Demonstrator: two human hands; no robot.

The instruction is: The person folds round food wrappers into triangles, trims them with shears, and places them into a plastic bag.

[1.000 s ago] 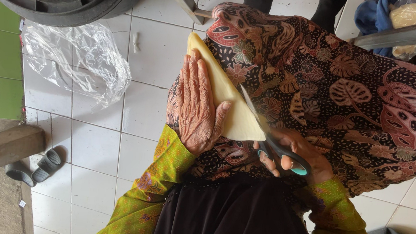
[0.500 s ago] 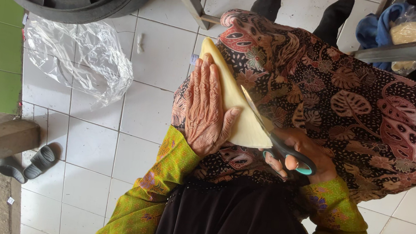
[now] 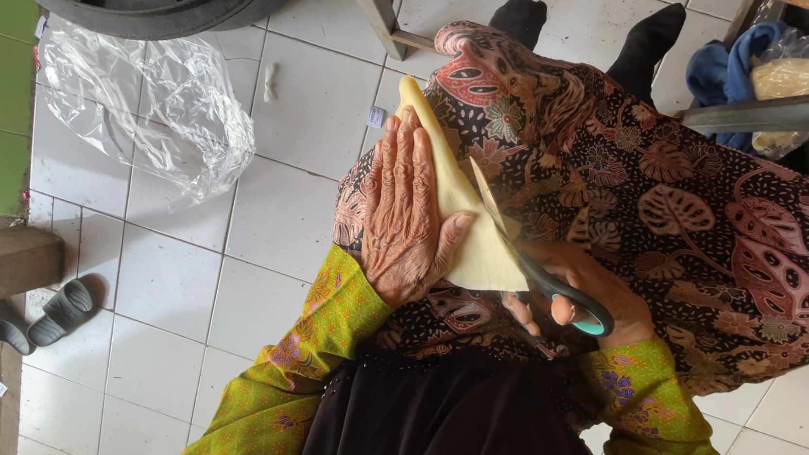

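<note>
Scissors (image 3: 520, 243) sit deeper in the yellow sheet (image 3: 467, 233); your left hand (image 3: 406, 208) flattens it, right hand (image 3: 583, 307) gripping the handles.

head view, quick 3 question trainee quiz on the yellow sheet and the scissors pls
1. True or false: the left hand lies flat on the yellow sheet.
2. What does the right hand hold? A) a knife B) scissors C) a brush
3. What lies on the white floor tiles left of the lap?

Key: 1 true. 2 B. 3 a crumpled clear plastic bag.
</note>
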